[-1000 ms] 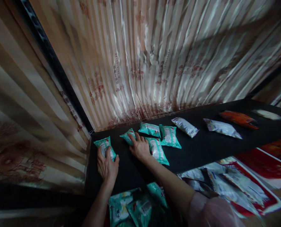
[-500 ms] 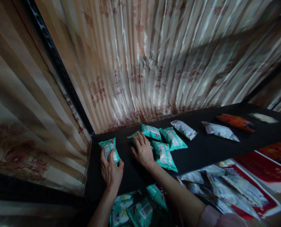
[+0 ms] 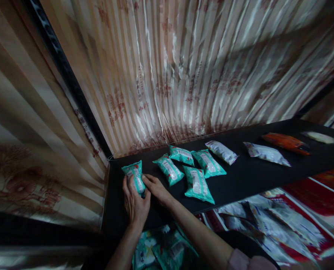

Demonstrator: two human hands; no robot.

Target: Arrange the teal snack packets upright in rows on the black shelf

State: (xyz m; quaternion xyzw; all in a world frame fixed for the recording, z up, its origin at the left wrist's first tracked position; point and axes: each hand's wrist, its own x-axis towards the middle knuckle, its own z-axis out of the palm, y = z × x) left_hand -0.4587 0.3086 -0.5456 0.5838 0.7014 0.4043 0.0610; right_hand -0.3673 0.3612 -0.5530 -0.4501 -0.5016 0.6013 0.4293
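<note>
I read the teal packet (image 3: 135, 176) as glossy, crinkled plastic film. The shelf (image 3: 240, 180) looks matt black and smooth. The curtain (image 3: 183, 75) is shiny, satin-like striped cloth. The silver packet (image 3: 222, 152) gleams like foil, and the orange packet (image 3: 285, 142) is glossy too.

1. The left hand (image 3: 135, 202) and right hand (image 3: 155, 187) are bare, at the near-left corner of the black shelf (image 3: 240, 180).
2. Both forearms are uncovered below the shelf's front edge.
3. A pale pink sleeve (image 3: 251, 260) covers the right upper arm, lower still.
</note>
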